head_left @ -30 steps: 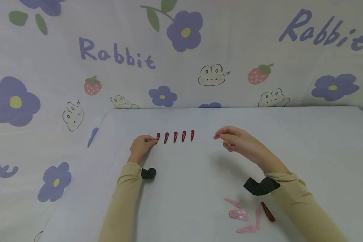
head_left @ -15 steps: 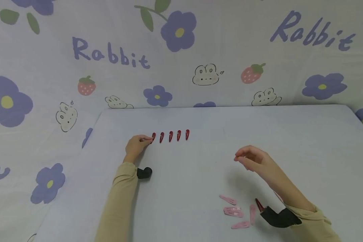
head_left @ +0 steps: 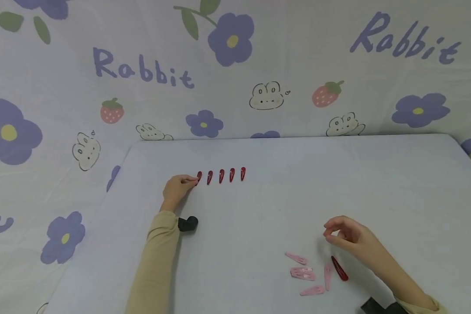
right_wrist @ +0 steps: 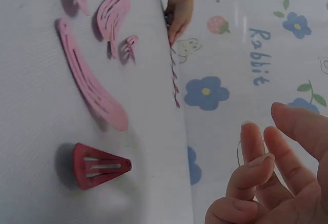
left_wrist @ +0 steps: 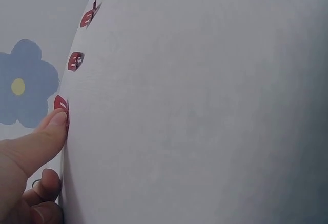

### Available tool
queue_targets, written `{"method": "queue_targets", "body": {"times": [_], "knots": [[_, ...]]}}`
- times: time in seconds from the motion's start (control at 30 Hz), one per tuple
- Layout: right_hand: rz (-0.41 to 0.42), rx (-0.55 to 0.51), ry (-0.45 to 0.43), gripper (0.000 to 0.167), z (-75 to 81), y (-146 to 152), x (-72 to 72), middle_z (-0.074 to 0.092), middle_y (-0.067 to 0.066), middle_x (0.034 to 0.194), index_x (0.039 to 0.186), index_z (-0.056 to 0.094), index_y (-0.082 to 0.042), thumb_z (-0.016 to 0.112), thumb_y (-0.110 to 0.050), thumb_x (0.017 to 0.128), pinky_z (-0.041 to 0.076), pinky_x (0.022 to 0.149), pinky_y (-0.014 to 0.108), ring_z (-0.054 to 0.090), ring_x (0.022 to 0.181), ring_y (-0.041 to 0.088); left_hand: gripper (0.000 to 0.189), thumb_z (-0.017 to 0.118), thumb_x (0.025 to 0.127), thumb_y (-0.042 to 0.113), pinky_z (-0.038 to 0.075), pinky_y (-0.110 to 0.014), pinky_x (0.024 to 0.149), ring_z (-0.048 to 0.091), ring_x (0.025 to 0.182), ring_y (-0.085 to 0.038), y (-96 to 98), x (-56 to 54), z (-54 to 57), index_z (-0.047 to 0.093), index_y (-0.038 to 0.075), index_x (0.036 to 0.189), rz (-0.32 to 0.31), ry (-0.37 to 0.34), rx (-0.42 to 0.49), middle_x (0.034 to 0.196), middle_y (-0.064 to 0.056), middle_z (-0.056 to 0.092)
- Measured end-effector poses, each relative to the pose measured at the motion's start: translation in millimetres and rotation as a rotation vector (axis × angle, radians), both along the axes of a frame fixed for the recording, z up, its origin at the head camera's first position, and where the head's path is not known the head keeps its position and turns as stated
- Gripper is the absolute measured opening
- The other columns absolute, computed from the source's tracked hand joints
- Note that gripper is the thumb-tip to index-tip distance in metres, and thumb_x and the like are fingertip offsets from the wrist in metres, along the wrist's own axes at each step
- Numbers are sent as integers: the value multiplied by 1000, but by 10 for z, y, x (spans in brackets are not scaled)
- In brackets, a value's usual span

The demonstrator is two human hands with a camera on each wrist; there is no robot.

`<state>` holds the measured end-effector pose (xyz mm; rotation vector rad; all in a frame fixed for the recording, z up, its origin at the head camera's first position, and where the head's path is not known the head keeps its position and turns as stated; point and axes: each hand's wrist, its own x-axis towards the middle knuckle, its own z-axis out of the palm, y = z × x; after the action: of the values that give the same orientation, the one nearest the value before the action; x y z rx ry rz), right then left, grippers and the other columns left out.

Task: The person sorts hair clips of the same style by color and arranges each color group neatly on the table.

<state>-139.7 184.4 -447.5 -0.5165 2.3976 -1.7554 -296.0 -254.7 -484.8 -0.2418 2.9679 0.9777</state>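
Several red snap hair clips (head_left: 221,176) stand in a spaced row at the back left of the white table. My left hand (head_left: 175,191) pinches the lower end of the leftmost red hair clip (left_wrist: 60,102) between thumb and fingers, its tip hidden behind them. Above the near right of the table is my right hand (head_left: 353,237), fingers bent loosely with nothing between them. Just below it lies a single red hair clip (head_left: 339,268), its wide end raised in the right wrist view. Left of that clip are several pink hair clips (head_left: 303,274).
The white tabletop (head_left: 259,226) ends at a back edge against a printed cloth (head_left: 298,52) with flowers, rabbits and strawberries. Both wrists carry black mounts, such as the left wrist mount (head_left: 188,223).
My right hand has come back from near the row, down and right toward the loose clips. My left hand stays at the leftmost red clip; the view has shifted slightly.
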Motion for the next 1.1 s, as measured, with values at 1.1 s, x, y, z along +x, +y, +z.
{"method": "queue_targets", "body": {"times": [1.1], "knots": [[381,285,39,20,-269,287,-12,51,-9,77,84,55,-14,70,-5,73,40,53,24,45,63,7,23,65,83,28,39,-34,68,54,77,-21,-5,11,7,70,11,98,-32,37,21,84,-5,64]]}}
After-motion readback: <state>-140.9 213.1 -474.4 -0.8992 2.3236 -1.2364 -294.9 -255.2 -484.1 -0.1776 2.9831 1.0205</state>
